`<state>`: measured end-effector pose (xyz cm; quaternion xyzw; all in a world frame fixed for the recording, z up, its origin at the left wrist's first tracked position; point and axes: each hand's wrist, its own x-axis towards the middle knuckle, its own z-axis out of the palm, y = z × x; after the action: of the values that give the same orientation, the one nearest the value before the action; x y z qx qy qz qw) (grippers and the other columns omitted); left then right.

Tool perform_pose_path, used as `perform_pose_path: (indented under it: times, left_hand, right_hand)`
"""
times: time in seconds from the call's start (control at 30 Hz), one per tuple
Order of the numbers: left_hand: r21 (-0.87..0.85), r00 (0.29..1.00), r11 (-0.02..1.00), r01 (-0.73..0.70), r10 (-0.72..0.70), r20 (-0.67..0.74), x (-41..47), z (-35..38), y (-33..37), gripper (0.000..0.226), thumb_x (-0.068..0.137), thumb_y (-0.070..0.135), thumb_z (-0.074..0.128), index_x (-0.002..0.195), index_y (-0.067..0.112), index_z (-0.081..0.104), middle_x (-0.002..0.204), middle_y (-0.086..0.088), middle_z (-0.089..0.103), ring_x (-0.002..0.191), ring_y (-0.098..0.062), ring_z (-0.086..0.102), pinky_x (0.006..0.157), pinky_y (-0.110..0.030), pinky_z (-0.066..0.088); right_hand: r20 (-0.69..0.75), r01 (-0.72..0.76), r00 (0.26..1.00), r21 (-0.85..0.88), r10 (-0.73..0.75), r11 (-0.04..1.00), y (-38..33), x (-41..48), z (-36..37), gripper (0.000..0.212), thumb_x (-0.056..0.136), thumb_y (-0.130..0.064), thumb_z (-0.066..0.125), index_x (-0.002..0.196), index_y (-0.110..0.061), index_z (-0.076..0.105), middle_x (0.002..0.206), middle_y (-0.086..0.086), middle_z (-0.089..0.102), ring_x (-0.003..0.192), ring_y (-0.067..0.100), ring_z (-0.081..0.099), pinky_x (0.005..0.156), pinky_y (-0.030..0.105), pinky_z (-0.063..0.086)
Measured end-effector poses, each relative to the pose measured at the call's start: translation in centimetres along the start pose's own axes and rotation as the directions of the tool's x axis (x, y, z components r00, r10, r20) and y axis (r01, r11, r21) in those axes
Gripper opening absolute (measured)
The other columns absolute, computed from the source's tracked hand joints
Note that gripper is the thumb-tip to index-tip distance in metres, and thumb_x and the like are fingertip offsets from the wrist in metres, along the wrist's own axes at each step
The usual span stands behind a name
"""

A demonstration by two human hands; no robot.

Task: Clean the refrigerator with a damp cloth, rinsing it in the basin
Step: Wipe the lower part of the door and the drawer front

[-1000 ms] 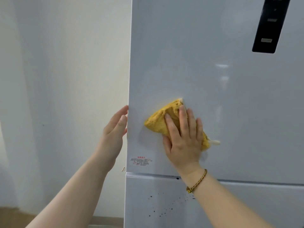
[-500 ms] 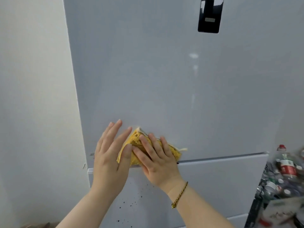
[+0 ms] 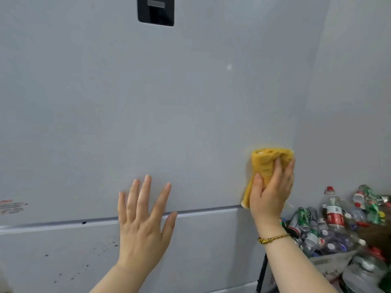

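Observation:
The pale grey refrigerator [image 3: 148,102] fills the view, its upper door meeting a lower drawer at a seam. My right hand [image 3: 269,193] presses a bunched yellow cloth [image 3: 264,163] against the upper door near its right edge, just above the seam. My left hand [image 3: 141,216] is spread flat with fingers apart over the seam, holding nothing. Dark specks [image 3: 84,263] dot the lower drawer front at the left. No basin is in view.
A black control panel [image 3: 156,11] sits high on the door. A red-print sticker [image 3: 11,206] is at the left edge. A heap of empty plastic bottles and cans [image 3: 338,225] lies in a bin at the right, beside the fridge. A wall [image 3: 359,81] stands behind them.
My right hand has slid the cloth from the door's left side across to its right edge. My left hand left the cloth and now lies flat on the door. The view swung right.

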<state>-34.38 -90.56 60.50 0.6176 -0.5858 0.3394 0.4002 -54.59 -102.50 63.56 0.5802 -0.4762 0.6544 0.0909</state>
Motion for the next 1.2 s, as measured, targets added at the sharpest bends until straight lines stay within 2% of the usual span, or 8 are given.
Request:
perform_pose_path:
  times: [0.1,0.2,0.37,0.5,0.63,0.93,1.07,1.2]
  left_hand:
    - [0.077,0.997,0.994,0.077,-0.076,-0.018,0.6,1.4,1.7,0.049,0.094,0.054,0.012,0.135,0.029,0.024,0.138,-0.014,0.027,0.14,-0.021,0.003,0.109,-0.05,0.005]
    - [0.138,0.989,0.979,0.148,-0.145,-0.03,0.8,1.8,2.1,0.057,0.092,0.056,0.009,0.131,0.024,0.035,0.138,-0.013,0.027,0.132,-0.026,0.008,0.104,-0.057,0.013]
    - [0.152,0.982,0.971,0.186,-0.178,-0.06,1.0,2.2,2.4,0.059,0.091,0.058,0.007,0.127,0.022,0.038,0.137,-0.013,0.026,0.131,-0.024,0.007,0.106,-0.057,0.013]
    - [0.12,0.977,0.971,0.206,-0.197,-0.08,1.2,2.2,2.8,0.058,0.091,0.058,0.009,0.125,0.021,0.039,0.136,-0.013,0.026,0.131,-0.025,0.006,0.112,-0.036,-0.008]
    - [0.098,0.973,0.97,0.225,-0.217,-0.081,1.2,2.4,3.2,0.058,0.091,0.058,0.01,0.125,0.021,0.039,0.137,-0.013,0.026,0.131,-0.024,0.006,0.112,-0.035,-0.009]
    - [0.052,0.955,0.965,0.255,-0.243,-0.169,2.3,2.0,3.5,0.059,0.09,0.059,0.01,0.128,0.022,0.036,0.128,-0.012,0.032,0.124,-0.027,0.023,0.111,-0.037,-0.003]
    - [0.088,0.937,0.956,0.28,-0.252,-0.243,4.1,1.5,3.1,0.059,0.091,0.058,0.011,0.126,0.02,0.037,0.13,-0.014,0.029,0.122,-0.032,0.028,0.108,-0.052,0.011]
    - [0.089,0.936,0.955,0.284,-0.256,-0.24,4.5,1.5,2.6,0.06,0.09,0.06,0.01,0.125,0.02,0.04,0.132,-0.013,0.03,0.128,-0.021,0.015,0.112,-0.043,0.004]
  right_hand:
    - [-0.037,-0.382,0.915,0.233,0.401,0.894,-2.4,4.1,-0.8,0.068,0.082,-0.039,0.035,0.142,-0.007,0.026,0.153,0.015,0.013,0.14,0.031,0.016,0.111,0.039,0.012]
    - [-0.081,-0.425,0.884,0.272,0.461,0.863,-5.1,9.6,-0.8,0.06,0.089,-0.034,0.036,0.144,-0.014,0.022,0.155,0.008,0.011,0.14,0.025,0.015,0.11,0.035,0.012]
    - [-0.197,0.14,0.971,0.007,-0.136,0.99,-6.7,10.8,0.7,0.056,0.083,-0.036,0.041,0.133,-0.012,0.044,0.142,0.026,0.035,0.13,0.04,0.035,0.103,0.045,0.027]
    - [0.045,0.674,0.737,-0.125,-0.674,0.729,-0.9,4.7,1.3,0.053,0.085,-0.037,0.041,0.134,-0.02,0.032,0.151,0.014,0.015,0.139,0.031,0.013,0.11,0.044,0.014]
    - [0.133,0.826,0.562,-0.132,-0.817,0.547,5.1,2.5,0.5,0.041,0.096,-0.04,0.025,0.132,-0.022,0.034,0.156,0.001,-0.007,0.144,0.022,0.0,0.114,0.042,0.009]
    - [-0.109,0.223,0.97,0.046,-0.217,0.974,-4.4,17.0,-2.5,0.054,0.086,-0.03,0.04,0.135,-0.008,0.04,0.146,0.026,0.027,0.134,0.04,0.028,0.108,0.04,0.022]
    - [-0.094,0.017,0.995,0.025,-0.015,1.0,-10.4,21.7,-2.8,0.054,0.094,-0.032,0.038,0.144,-0.021,0.021,0.155,0.009,0.004,0.142,0.023,0.009,0.112,0.034,0.011]
    - [-0.023,0.169,0.985,-0.065,-0.171,0.983,-14.1,22.1,-2.2,0.055,0.094,-0.035,0.035,0.145,-0.024,0.02,0.156,0.009,0.003,0.143,0.025,0.007,0.113,0.038,0.009]
